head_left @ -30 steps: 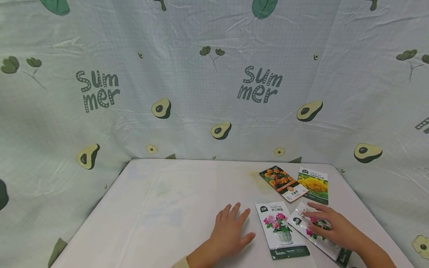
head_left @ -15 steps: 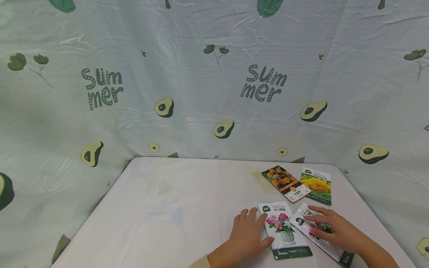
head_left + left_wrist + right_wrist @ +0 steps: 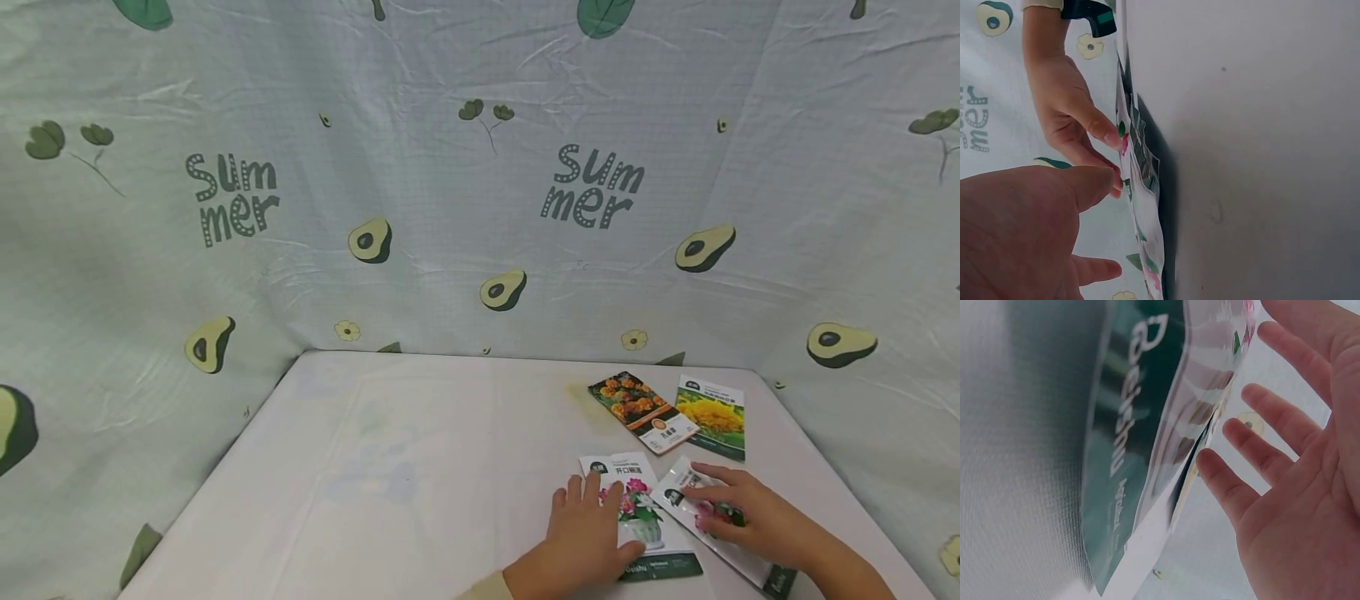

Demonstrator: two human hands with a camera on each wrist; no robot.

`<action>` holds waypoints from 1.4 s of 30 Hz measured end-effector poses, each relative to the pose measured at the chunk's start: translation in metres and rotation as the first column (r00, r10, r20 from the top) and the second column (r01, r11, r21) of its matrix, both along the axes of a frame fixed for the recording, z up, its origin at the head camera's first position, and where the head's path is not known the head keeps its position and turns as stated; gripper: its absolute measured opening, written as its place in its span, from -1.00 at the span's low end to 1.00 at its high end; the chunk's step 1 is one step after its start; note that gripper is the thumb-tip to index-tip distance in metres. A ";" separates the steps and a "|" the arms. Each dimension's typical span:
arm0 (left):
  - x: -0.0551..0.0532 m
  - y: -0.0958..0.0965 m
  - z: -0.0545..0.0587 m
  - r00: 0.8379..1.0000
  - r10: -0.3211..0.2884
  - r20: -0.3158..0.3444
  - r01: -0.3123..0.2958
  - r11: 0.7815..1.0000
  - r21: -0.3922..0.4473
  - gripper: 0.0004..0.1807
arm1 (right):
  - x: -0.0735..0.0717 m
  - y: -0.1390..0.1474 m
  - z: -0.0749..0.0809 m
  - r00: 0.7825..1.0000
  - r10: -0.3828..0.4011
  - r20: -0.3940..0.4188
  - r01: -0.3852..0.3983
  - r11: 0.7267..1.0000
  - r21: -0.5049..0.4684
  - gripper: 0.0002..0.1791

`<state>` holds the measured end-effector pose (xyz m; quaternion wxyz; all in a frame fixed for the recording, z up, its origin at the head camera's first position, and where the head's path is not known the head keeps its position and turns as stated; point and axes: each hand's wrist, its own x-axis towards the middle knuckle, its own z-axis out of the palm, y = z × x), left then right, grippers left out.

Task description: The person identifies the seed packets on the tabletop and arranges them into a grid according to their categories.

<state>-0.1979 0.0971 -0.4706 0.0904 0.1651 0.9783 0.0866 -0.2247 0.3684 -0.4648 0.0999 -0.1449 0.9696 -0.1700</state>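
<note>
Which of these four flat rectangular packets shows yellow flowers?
The green and white packet, partly under the black and orange packet, which shows orange flowers; the near two, pink.

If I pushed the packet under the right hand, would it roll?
The packet probably won't roll, because it's flat. It may slip easily, as its face looks shiny. It's likely a bit floppy: its thin edge curves.

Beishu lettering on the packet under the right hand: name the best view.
Right wrist: the lettering stands large and close on the green band. The head view shows it tiny; the left wrist view shows packets nearly edge-on, lettering illegible.
</note>
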 end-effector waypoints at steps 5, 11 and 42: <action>-0.001 0.009 -0.001 1.000 0.016 0.012 -0.016 1.000 0.020 -0.22 | -0.001 -0.002 -0.001 1.000 0.009 0.017 -0.009 1.000 -0.003 -0.47; -0.002 0.022 -0.004 0.999 0.047 0.009 -0.047 0.999 -0.001 -0.22 | -0.003 -0.005 0.000 0.999 0.016 0.028 -0.017 1.000 0.003 -0.47; -0.011 0.049 -0.002 0.998 0.061 0.008 -0.061 0.998 -0.021 -0.26 | -0.003 -0.009 -0.001 0.999 0.035 0.034 -0.035 0.999 -0.006 -0.42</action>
